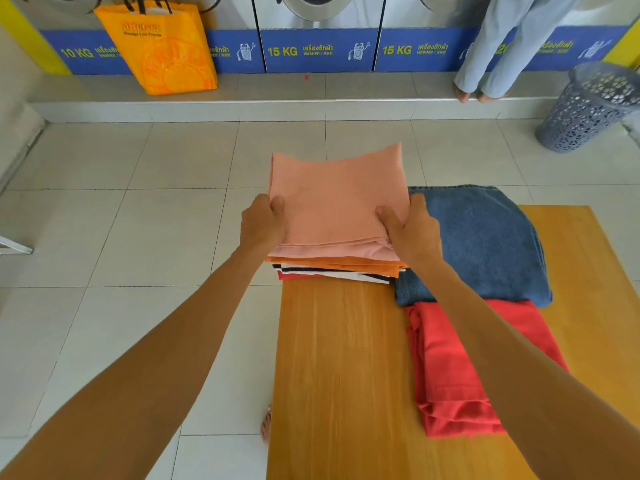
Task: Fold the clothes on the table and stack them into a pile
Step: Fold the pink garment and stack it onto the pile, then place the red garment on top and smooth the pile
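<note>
A folded peach garment (337, 199) lies on top of a pile (332, 268) of folded clothes, orange, striped and red, at the far left corner of the wooden table (339, 368). My left hand (263, 221) grips the peach garment's left edge, thumb on top. My right hand (412, 230) grips its right edge the same way. Folded blue jeans (485, 244) lie to the right of the pile. A folded red garment (446, 368) lies in front of the jeans, partly hidden by my right arm.
Tiled floor surrounds the table. Washing machines line the far wall on a raised step. An orange bag (166, 46) stands on the step at the left. A person's legs (498, 46) stand at the right, beside a grey laundry basket (588, 105).
</note>
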A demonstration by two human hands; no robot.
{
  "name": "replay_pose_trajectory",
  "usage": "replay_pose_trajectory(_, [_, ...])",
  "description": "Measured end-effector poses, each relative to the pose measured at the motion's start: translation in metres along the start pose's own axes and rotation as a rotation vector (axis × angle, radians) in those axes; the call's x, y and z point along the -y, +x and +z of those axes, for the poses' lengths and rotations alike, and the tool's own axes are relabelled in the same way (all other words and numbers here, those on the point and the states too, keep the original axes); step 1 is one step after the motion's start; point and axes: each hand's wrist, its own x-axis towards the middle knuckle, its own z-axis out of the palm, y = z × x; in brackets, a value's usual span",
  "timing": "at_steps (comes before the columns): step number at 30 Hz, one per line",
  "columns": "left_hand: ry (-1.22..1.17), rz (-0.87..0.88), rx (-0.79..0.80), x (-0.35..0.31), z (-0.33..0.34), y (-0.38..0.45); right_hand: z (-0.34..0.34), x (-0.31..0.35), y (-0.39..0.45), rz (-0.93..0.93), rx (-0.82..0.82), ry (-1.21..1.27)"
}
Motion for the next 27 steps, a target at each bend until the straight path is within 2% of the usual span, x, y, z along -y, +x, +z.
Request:
replay_pose_trajectory(4, [0.068, -0.065, 0.040, 0.018, 0.008, -0.003, 0.012, -0.015, -0.007, 0.153, 0.133, -0.017])
replay_pose_trajectory(9, [0.075, -0.095, -0.035, 0.015, 0.005, -0.012, 0.004, -0.018, -0.010, 0.177, 0.154, 0.043])
replay_pose_trajectory(12, [0.095, -0.048, -0.109, 0.016, -0.005, -0.029, -0.012, -0.023, -0.023, 0.193, 0.151, 0.096])
replay_pose_trajectory(16, [-0.046, 0.036, -0.217, 0.018, -0.008, -0.080, -0.049, -0.048, -0.059, 0.283, 0.090, 0.150])
replay_pose_trajectory(18, [-0.120, 0.053, -0.156, 0.015, 0.001, -0.116, -0.069, -0.071, -0.079, 0.300, 0.013, 0.134])
replay_pose_trajectory(23, [-0.155, 0.071, 0.193, -0.001, 0.052, -0.209, -0.114, -0.142, -0.125, 0.334, -0.177, -0.075])
replay_pose_trajectory(25, [-0.171, 0.062, 0.295, -0.013, 0.074, -0.236, -0.126, -0.168, -0.138, 0.404, -0.187, -0.188])
replay_pose_trajectory(27, [-0.179, -0.012, 0.420, -0.026, 0.094, -0.255, -0.134, -0.188, -0.148, 0.515, -0.110, -0.274])
